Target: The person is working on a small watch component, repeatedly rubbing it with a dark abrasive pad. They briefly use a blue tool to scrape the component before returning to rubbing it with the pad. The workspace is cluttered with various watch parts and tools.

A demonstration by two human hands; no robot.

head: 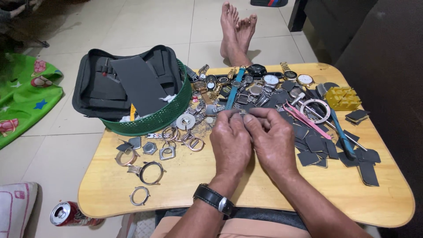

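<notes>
Tiled floor surrounds a low wooden table in the head view, with a person's bare feet at 12 o'clock. Both hands meet above the table's centre: the left hand and right hand have fingertips pinched together on a small metal watch part, mostly hidden. Loose watch cases lie at 9 o'clock, watches at 12 o'clock, and dark sandpaper squares and pink tweezers at 3 o'clock. Risk, as a judgement: a slipped pinch could drop the part into surrounding clutter, where it would be hard to find. A red drink can lies on the floor at 8 o'clock; a green basket holding a black case sits at 10 o'clock.
</notes>
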